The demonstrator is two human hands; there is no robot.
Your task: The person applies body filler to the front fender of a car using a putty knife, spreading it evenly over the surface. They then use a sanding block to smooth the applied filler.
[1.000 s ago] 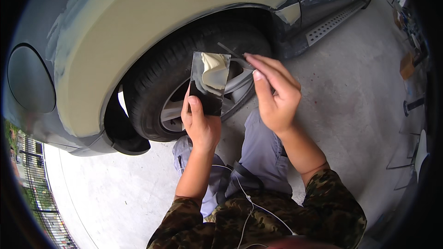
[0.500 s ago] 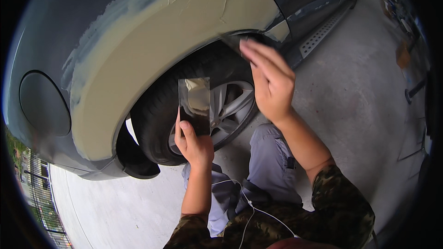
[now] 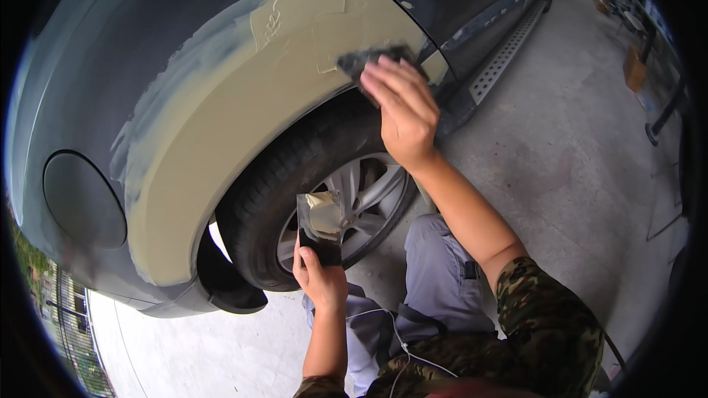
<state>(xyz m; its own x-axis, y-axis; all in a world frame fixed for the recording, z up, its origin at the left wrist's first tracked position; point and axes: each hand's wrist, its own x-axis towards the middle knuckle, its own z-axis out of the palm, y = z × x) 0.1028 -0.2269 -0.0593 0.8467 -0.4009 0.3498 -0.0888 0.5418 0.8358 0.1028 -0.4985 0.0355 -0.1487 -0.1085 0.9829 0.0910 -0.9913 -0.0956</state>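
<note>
Pinching a flat, dark grey, blade-like spreader [image 3: 354,66], the right hand [image 3: 408,114] lays its fingers close together along it, over the beige filler coat [image 3: 214,133] on the dark grey car panel [image 3: 162,37], at the door side of the wheel arch. I cannot tell whether its edge touches. The left hand [image 3: 318,278] grips a dark rectangular plate [image 3: 324,253], thumb pressed on its face, in front of the silver spoked wheel [image 3: 358,175]; cream paste [image 3: 324,217] lies on the plate's upper part.

Good spreading here, I judge, asks for even pressure, a slight tilt of the edge and long strokes following the arch's curve, since raised ridges [image 3: 271,22] show in the coat; a level plate should keep the paste from sliding.

Counted: two hands; one spreader; one plate; one wheel with one black tyre [image 3: 254,243]; one round dark grey flap [image 3: 85,199]; one perforated silver running board [image 3: 505,59].
</note>
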